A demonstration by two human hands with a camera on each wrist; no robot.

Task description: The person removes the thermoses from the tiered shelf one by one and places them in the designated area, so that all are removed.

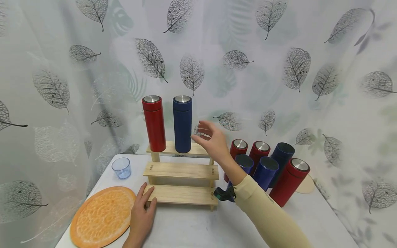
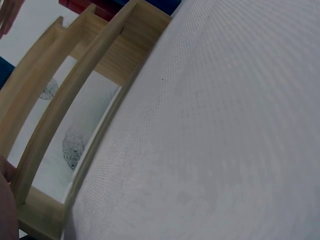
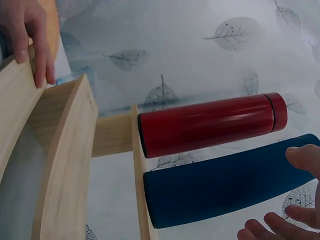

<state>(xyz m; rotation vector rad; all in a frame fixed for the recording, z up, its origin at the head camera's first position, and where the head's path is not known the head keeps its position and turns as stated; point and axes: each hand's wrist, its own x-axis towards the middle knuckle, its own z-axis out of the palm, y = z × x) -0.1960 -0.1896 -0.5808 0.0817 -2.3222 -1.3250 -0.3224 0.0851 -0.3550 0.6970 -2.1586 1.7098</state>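
Note:
A red thermos [image 1: 154,124] and a dark blue thermos [image 1: 182,124] stand upright, side by side, on the top tier of a wooden three-step rack [image 1: 181,194]. My right hand [image 1: 214,139] is just right of the blue thermos, thumb and fingers spread apart and not wrapped around it. In the right wrist view the thumb overlaps the blue thermos [image 3: 220,187] near its lid; whether it touches, I cannot tell. My left hand [image 1: 142,215] rests on the left end of the rack's lowest step, fingers loosely bent over the board.
Right of the rack stands a group of several red and blue thermoses, the nearest a red thermos [image 1: 289,182]. Left are a small blue glass [image 1: 121,168] and a round orange mat [image 1: 100,217]. A leaf-patterned curtain [image 1: 217,51] hangs behind the white table [image 1: 186,227].

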